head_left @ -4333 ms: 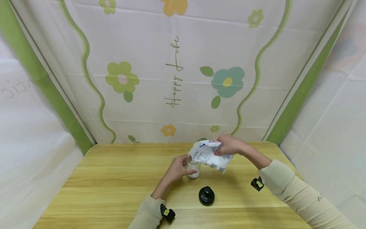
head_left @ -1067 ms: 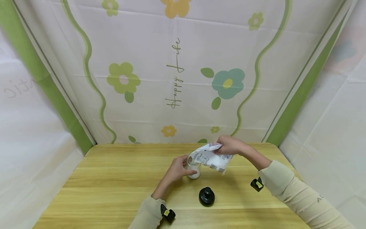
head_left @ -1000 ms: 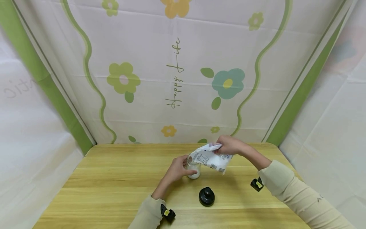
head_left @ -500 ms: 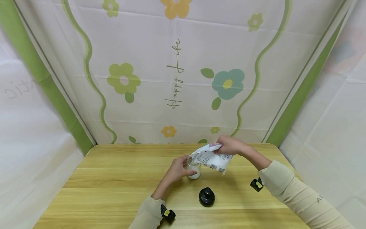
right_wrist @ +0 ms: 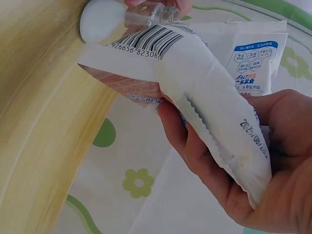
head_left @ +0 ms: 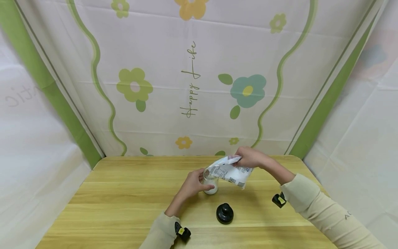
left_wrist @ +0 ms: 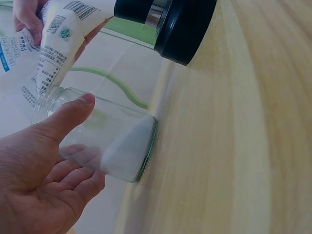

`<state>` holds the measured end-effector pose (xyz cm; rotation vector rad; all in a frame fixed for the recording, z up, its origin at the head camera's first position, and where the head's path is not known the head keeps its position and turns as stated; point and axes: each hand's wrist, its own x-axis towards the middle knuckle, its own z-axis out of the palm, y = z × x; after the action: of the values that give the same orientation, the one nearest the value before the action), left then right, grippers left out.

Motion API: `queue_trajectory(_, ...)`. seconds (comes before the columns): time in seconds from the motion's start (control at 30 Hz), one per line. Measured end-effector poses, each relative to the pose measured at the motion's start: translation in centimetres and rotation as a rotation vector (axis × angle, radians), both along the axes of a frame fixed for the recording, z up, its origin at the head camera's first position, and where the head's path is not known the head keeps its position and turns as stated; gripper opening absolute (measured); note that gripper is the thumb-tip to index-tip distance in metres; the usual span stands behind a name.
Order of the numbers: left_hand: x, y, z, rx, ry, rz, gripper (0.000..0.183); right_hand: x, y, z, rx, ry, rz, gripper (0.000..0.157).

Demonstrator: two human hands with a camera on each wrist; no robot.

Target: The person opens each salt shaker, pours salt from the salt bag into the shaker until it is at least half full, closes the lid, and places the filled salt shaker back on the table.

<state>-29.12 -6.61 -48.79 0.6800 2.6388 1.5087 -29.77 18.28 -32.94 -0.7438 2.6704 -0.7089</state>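
A clear glass jar stands upright on the wooden table, held by my left hand with the thumb in front and fingers behind. White grains slope up one side inside the jar in the left wrist view. My right hand grips a white printed salt bag, tilted so its narrowed open end meets the jar's mouth. Fingers wrap around the crumpled salt bag in the right wrist view, with its barcode end toward the jar. A black knobbed lid lies in front of the jar.
The wooden table reaches back to a hanging flowered cloth, with pale cloth at both sides. A black wrist camera sits at the left cuff, another wrist camera at the right cuff.
Since the earliest frame the salt bag's upper edge has sunk and its open end looks narrower. Both hands keep their places at the jar and bag; the lid has stayed put.
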Motion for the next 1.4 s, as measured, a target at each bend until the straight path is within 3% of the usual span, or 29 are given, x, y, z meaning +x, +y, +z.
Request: queue_trajectory(1.4,0.08,-0.01,0.06,0.017,-0.015,-0.006,0.063,0.08,-0.06,0.49,0.007,0.016,0.007,0.013)
